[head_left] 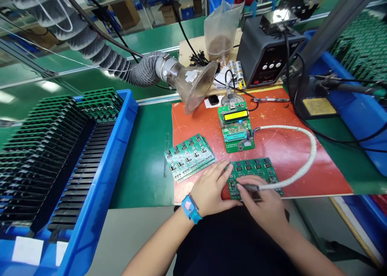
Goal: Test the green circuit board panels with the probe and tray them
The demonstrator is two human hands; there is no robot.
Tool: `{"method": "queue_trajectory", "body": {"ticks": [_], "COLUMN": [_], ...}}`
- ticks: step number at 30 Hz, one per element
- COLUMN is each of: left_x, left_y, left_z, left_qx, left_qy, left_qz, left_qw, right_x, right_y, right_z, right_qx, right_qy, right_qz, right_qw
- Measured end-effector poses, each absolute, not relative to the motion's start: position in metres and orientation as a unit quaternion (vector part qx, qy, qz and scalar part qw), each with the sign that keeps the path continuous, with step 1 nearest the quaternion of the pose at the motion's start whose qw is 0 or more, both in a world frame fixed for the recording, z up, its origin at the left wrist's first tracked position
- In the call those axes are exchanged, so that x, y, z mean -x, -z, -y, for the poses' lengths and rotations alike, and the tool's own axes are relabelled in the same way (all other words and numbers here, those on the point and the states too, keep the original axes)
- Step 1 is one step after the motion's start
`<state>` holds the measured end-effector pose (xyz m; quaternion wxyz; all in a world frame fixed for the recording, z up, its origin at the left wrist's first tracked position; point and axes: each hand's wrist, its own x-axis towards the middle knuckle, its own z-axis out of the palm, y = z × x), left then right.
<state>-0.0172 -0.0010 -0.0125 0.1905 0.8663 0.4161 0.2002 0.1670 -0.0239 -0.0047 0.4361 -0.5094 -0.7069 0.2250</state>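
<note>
A green circuit board panel lies on the red mat near the bench's front edge. My left hand, with a blue wrist strap, rests at its left edge, fingers stretched out and apart. My right hand is closed around a dark probe on a white sleeved cable; its tip is over the panel's left part, hidden by the fingers. The cable runs to a green programmer board with a lit yellow display. To the left, a small stack of similar panels lies tilted.
A blue rack bin of upright boards stands left. A fume extraction funnel overhangs the mat's back. A black soldering station, a soldering iron stand and another blue bin are at right. Loose black cables cross there.
</note>
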Motion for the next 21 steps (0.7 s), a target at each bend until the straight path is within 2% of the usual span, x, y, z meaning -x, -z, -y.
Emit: {"method": "queue_trajectory", "body": {"ticks": [21], "left_x": [0.0185], "left_y": [0.0110], "left_z": [0.0000], "left_qx": [-0.864], "left_qy": [-0.179], "left_qz": [-0.431], "left_qw": [0.190], "right_x": [-0.1677], "right_y": [0.0081], "right_z": [0.0239], "right_qx": [0.512], "right_qy": [-0.286], "right_qz": [0.671], "right_qw": [0.453]}}
